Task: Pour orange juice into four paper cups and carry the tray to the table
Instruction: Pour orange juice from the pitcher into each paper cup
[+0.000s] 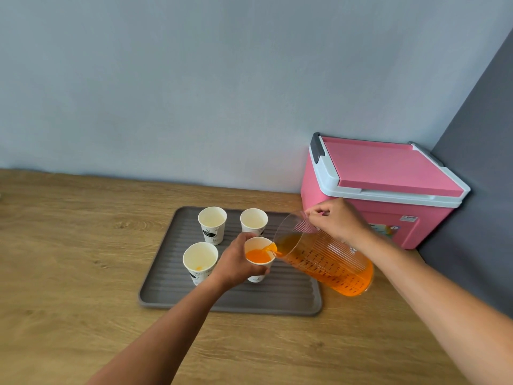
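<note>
A grey ribbed tray (277,298) lies on the wooden counter with several white paper cups on it. My left hand (236,263) grips the near right cup (259,258), which holds orange juice. My right hand (337,219) holds a clear measuring jug (327,258) by its handle, tilted left, and a stream of orange juice runs from its spout into that cup. The near left cup (200,259) has a small drop of juice at the bottom. The two far cups (212,223) (254,220) look empty.
A pink cooler box (383,187) with a white-rimmed lid stands at the back right corner, just behind the jug. A pale blue wall runs along the back and a dark grey wall on the right. The wooden counter (69,259) extends left and toward me.
</note>
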